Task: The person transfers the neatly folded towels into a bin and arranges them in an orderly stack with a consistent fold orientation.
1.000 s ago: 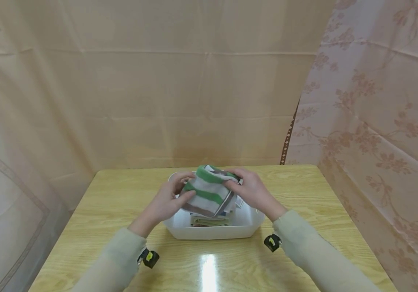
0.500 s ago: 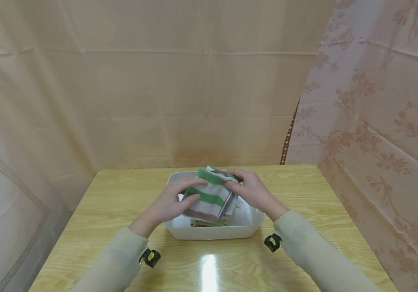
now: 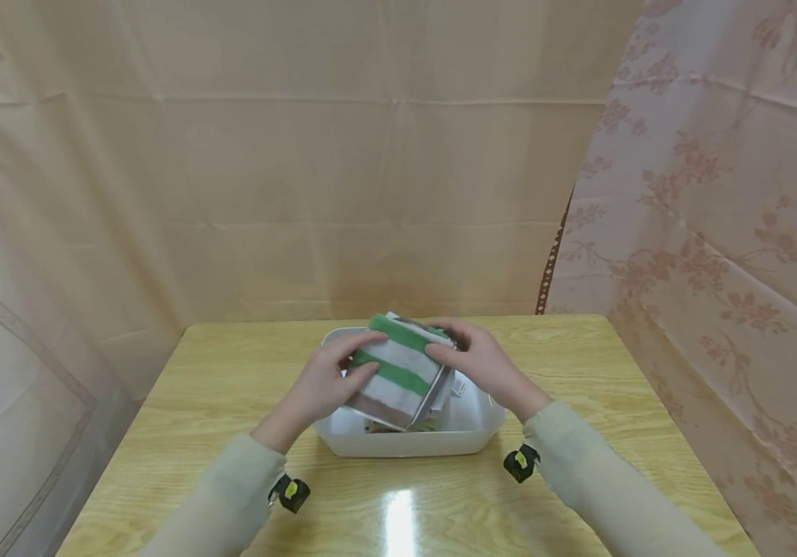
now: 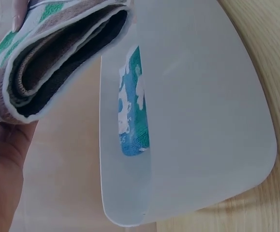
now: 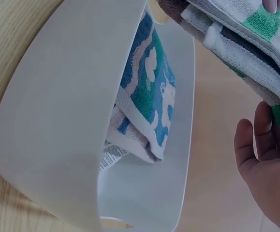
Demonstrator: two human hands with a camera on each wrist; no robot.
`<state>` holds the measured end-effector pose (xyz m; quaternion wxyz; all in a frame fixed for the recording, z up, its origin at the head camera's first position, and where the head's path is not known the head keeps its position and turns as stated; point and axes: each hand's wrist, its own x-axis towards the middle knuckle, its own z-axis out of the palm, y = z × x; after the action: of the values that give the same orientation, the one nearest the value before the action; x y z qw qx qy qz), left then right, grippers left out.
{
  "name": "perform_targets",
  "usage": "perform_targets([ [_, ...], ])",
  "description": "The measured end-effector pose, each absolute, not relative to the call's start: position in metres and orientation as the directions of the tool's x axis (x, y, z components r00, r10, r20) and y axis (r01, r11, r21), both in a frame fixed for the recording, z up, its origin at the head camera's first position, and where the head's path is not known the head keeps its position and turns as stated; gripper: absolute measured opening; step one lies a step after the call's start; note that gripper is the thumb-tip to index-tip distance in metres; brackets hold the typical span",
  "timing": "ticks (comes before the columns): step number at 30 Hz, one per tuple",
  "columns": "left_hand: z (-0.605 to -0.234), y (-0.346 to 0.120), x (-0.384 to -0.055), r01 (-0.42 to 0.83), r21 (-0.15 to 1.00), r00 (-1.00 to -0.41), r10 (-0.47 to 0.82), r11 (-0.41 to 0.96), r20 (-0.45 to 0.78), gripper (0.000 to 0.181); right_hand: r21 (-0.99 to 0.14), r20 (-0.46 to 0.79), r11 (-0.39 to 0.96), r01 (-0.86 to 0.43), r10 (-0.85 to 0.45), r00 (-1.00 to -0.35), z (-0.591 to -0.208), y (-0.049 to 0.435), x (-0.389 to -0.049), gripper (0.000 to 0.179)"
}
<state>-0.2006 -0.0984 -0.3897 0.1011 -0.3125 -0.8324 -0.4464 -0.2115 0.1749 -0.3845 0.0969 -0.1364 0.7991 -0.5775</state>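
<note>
A folded towel with green, white and brownish stripes is held between both hands above a white plastic basket. My left hand grips its left side, thumb on the top face. On the opposite side, my right hand pinches the towel with the thumb on top and fingers beneath. The left wrist view shows the towel's folded layers end-on. Inside the basket lies a blue, green and white patterned towel, with a white printed label at its edge. The striped towel hides part of the basket's contents in the head view.
The basket stands on a light wood table near its back edge. Behind hangs a beige curtain, and a floral curtain drapes on the right. Each sleeve carries a small black wrist camera.
My left hand slid over the striped towel's top, then drew back left to its side. The towel now lies flatter and squarer between the hands; the right hand has barely moved.
</note>
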Motion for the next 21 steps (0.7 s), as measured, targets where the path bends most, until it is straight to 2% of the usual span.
perform_targets([
  [6,-0.3905,-0.0952,-0.1997,0.55,0.72,-0.831,0.361,0.424,0.423,0.042,-0.966,-0.026,0.25,-0.059,-0.325,-0.945,-0.386,0.1769,-0.2118,0.058],
  [12,-0.3922,-0.0923,-0.1988,0.429,0.81,-0.899,0.277,0.4,0.339,0.044,-0.982,-0.045,0.186,-0.017,-0.327,-0.944,-0.3905,0.1785,-0.2132,0.066],
  [21,-0.3973,-0.0897,-0.2,0.278,0.895,-0.957,0.184,0.349,0.226,0.044,-0.997,-0.025,0.078,-0.004,-0.366,-0.93,-0.3941,0.1767,-0.2101,0.079],
])
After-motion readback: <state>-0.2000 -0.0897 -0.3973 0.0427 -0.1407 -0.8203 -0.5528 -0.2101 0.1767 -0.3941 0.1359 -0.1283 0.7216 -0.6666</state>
